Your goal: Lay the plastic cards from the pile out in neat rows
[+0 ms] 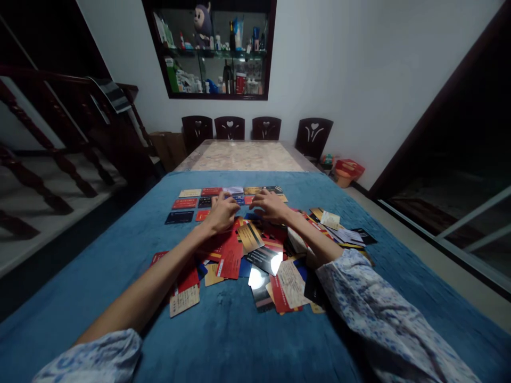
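Note:
My left hand (222, 213) rests over the rows of cards, its fingers bent and apart, with no card plainly gripped in it. Close by on the right, my right hand (272, 206) reaches leftward with fingers spread over the right end of the rows. Between the two hands lie a blue card (238, 200) and a small part of a red card (248, 200). Below my hands is a loose heap of overlapping cards, with a gold card (250, 237), a black card (263, 259) and a red card (230, 261) on top. My wrists and hands hide some cards.
A blue cloth (215, 340) covers the near table, and a bare marbled tabletop (247, 155) continues beyond it. More cards lie right of my right forearm, including a white card (330, 219). Dark chairs (229, 127) stand at the far end, below a wall cabinet (217, 96).

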{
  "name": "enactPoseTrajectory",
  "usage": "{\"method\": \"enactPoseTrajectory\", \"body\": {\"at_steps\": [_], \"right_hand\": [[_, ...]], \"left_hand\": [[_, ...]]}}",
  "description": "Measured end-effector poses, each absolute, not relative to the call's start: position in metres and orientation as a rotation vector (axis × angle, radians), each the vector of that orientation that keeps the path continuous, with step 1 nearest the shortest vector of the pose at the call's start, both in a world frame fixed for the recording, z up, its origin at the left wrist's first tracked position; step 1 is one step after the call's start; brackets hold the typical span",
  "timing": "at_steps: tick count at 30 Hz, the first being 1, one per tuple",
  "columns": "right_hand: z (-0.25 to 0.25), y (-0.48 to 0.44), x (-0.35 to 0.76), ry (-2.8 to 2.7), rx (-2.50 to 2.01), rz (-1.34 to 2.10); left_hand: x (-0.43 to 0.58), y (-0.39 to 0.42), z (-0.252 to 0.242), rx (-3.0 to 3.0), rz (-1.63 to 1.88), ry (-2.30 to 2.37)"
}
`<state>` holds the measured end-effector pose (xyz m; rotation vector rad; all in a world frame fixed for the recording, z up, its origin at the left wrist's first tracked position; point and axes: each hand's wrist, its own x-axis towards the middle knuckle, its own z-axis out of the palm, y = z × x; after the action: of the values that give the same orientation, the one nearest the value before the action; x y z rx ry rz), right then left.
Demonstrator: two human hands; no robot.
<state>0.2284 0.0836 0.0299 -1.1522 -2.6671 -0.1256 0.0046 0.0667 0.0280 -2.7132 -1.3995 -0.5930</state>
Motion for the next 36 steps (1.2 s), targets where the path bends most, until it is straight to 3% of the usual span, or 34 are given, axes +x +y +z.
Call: {"method": "enactPoseTrajectory", "body": {"at_steps": [9,36], "right_hand": [[0.009,0.061,0.217,-2.686,-0.924,-0.124],[0.006,0.008,0.231,-2.700,-1.212,-0.314]], "left_hand": [[0.006,0.022,0.018,-2.737,-0.613,-1.424],[0.021,-0.026,0.001,-2.757,-0.575,-1.255]]}}
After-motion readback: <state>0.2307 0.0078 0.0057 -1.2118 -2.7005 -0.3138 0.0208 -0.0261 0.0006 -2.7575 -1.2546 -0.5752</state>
